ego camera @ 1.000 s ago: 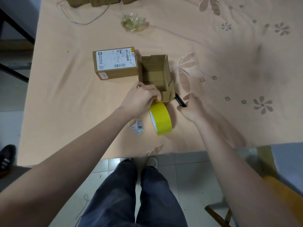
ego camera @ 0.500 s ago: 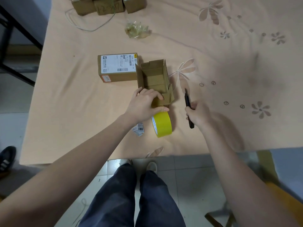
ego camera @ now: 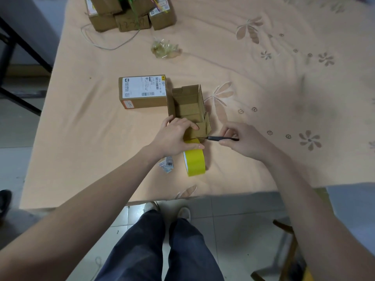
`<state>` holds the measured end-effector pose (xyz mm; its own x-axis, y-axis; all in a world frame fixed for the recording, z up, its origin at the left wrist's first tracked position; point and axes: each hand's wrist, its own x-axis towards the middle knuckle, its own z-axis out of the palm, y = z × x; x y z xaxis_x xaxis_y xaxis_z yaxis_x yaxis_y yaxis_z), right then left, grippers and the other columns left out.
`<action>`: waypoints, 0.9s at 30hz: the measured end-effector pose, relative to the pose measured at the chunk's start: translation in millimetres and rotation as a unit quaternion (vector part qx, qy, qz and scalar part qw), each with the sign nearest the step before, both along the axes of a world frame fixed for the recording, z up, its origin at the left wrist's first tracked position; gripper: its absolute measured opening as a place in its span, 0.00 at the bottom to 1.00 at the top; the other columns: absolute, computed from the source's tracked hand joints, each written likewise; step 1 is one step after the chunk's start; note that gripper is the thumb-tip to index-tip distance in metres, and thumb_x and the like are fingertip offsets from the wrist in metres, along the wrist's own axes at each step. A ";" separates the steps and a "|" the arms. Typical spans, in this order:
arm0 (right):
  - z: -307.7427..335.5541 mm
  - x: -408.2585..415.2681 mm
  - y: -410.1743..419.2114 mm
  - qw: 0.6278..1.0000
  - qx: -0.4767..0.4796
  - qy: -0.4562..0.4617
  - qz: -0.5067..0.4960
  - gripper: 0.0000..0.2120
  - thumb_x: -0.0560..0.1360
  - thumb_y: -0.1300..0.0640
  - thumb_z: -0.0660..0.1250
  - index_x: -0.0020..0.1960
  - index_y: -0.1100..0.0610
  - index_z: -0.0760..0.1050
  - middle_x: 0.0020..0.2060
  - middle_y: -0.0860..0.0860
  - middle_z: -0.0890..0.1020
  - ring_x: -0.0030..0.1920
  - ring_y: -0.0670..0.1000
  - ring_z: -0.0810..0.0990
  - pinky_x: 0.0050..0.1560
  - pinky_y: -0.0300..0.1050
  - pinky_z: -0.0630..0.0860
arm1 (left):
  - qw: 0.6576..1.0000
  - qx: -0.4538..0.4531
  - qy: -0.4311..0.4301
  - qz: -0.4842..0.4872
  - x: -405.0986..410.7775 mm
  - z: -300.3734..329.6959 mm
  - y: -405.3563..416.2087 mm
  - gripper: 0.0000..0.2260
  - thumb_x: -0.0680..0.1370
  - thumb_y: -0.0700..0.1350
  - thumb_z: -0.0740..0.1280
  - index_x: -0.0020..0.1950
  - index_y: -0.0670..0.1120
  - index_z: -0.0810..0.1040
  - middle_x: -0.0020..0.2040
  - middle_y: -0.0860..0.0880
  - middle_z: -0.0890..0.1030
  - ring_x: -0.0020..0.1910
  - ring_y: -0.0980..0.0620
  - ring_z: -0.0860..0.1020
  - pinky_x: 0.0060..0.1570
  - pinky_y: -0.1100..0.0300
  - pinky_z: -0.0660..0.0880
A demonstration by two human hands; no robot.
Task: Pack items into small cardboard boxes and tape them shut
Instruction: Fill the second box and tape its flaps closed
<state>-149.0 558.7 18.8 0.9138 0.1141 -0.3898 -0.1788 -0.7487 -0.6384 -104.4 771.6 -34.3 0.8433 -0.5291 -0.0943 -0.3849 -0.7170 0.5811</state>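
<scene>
Standing at the near edge of the table (ego camera: 81, 159), we see our dark trousers and shoes below, and just beyond the edge a yellow tape roll (ego camera: 195, 162) on its rim beside a few small barcode stickers (ego camera: 167, 164). Our left hand (ego camera: 175, 136) grips the near end of the open cardboard box (ego camera: 188, 106), thumb stretched across the top of the roll. Our right hand (ego camera: 243, 140) pinches a thin black tool (ego camera: 221, 138), its tip touching the box's near flap. Against the box's left side lies a closed labelled box (ego camera: 143, 91). Farther off sit a crumpled clear wrapper (ego camera: 165, 49), a thin wire loop (ego camera: 105, 43) and stacked boxes (ego camera: 129, 15).
</scene>
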 end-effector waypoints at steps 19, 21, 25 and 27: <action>-4.6 25.8 56.9 0.969 -0.211 -0.101 0.078 0.02 0.72 0.54 0.71 0.41 0.48 0.80 0.44 0.51 0.81 0.49 0.57 0.80 0.41 0.44 0.70 | 1.000 0.009 -0.027 -0.014 -1.8 -5.9 -5.5 0.27 0.68 0.65 0.70 0.59 0.49 0.73 0.54 0.56 0.74 0.61 0.55 0.70 0.69 0.58 0.45; -4.3 27.7 58.8 0.967 -0.220 -0.097 0.085 0.02 0.73 0.54 0.71 0.41 0.48 0.80 0.45 0.51 0.81 0.49 0.57 0.80 0.41 0.44 0.68 | 1.000 0.014 -0.021 -0.016 -1.2 -6.0 -4.9 0.27 0.68 0.65 0.69 0.59 0.49 0.73 0.53 0.57 0.73 0.59 0.54 0.71 0.69 0.57 0.45; -6.6 27.5 56.9 0.960 -0.244 -0.109 0.086 0.02 0.74 0.54 0.70 0.45 0.51 0.81 0.42 0.51 0.79 0.48 0.57 0.79 0.41 0.44 0.64 | 0.999 0.033 -0.008 -0.031 1.5 -5.7 -5.1 0.27 0.69 0.66 0.67 0.61 0.51 0.72 0.56 0.56 0.73 0.59 0.53 0.71 0.68 0.55 0.46; -8.8 26.3 56.1 0.950 -0.270 -0.129 0.087 0.03 0.74 0.55 0.69 0.47 0.51 0.81 0.44 0.51 0.80 0.49 0.58 0.79 0.42 0.43 0.63 | 0.998 0.049 -0.002 -0.042 4.0 -4.5 -6.2 0.28 0.69 0.67 0.66 0.62 0.52 0.71 0.57 0.55 0.72 0.59 0.53 0.70 0.68 0.53 0.47</action>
<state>-122.8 614.8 10.0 0.9726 0.1200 -0.1993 0.0887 -0.9833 -0.1590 -100.4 765.5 -38.8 0.7965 -0.5868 -0.1459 -0.4482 -0.7349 0.5089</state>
